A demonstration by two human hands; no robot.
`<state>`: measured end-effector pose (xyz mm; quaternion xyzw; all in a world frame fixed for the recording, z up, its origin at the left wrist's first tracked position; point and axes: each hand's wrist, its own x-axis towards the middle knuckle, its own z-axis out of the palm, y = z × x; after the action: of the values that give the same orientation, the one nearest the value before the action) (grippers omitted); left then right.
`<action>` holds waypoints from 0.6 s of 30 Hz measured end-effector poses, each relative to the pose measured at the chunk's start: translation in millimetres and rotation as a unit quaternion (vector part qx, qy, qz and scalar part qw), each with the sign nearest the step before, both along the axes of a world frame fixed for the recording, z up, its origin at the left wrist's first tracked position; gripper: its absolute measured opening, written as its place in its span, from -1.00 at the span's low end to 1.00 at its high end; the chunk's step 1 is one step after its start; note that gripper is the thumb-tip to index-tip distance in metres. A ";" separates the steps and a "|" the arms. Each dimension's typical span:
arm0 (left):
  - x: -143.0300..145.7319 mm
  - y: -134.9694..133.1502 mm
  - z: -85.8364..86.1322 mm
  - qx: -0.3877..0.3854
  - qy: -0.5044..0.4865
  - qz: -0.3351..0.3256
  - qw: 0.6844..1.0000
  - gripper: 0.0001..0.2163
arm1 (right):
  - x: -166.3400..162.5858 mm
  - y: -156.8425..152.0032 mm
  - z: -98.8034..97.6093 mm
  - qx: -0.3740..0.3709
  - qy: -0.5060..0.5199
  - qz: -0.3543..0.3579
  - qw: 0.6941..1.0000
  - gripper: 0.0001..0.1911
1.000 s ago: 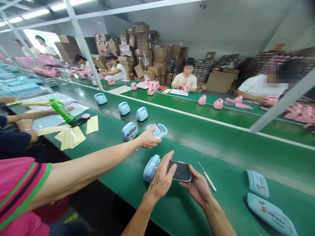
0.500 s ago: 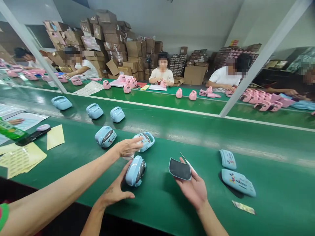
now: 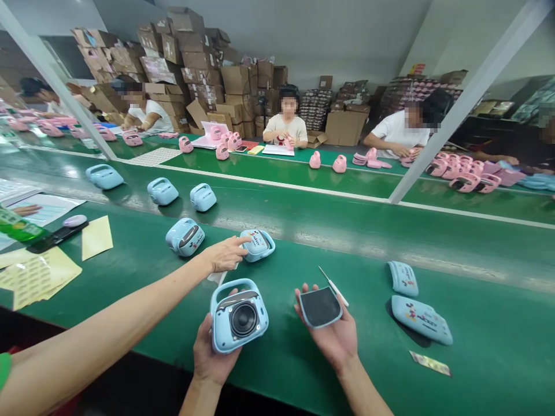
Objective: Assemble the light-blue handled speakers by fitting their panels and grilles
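Note:
My left hand (image 3: 214, 355) grips a light blue portable speaker (image 3: 255, 297) from below and behind. Its carry handle is up, and the round black driver in its uncovered front faces me. On my right hand (image 3: 336, 341) rests a blue-edged speaker cover (image 3: 321, 306), dark inner side up, with the fingers curled around its far side. A thin pointed tool with a white handle (image 3: 335, 287) lies just beyond that hand. A co-worker's hand (image 3: 223, 254), reaching in from the left, touches another blue speaker (image 3: 259, 245) printed with a cartoon figure.
Two printed blue covers (image 3: 422, 320) and a small shiny strip (image 3: 430, 363) lie at right. More blue speakers (image 3: 185, 237) stand left and on the belt (image 3: 277, 211). Sticker sheets (image 3: 43, 277) lie at far left. Across the belt, people handle pink speakers (image 3: 315, 160).
My left hand has closed on the speaker and turned it so the driver faces me. My right hand has tilted the cover slightly. The co-worker's fingers have shifted on the other speaker.

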<state>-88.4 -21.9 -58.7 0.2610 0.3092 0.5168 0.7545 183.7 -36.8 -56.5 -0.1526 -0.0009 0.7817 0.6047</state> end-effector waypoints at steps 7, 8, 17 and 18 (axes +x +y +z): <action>18.3 -18.2 1.8 -0.126 -0.118 0.021 0.985 -0.31 | -9.4 7.8 -0.7 -0.032 -0.069 -0.004 0.997 -0.55; 17.9 -21.9 0.9 -0.116 -0.104 0.026 0.987 -0.32 | -8.5 7.1 -0.3 -0.025 -0.075 -0.010 0.997 -0.52; 15.7 -21.5 3.1 -0.165 -0.019 0.117 0.979 -0.24 | -0.8 2.3 -2.0 -0.025 -0.085 -0.016 0.996 -0.53; 15.7 -18.4 3.2 -0.179 -0.018 0.132 0.975 -0.16 | -3.1 2.9 -3.7 -0.034 -0.090 -0.018 0.995 -0.53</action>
<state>-72.7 -40.3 -55.5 0.0689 0.4145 0.5525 0.7199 180.6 -34.0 -60.2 -0.2427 -0.0259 0.7532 0.6108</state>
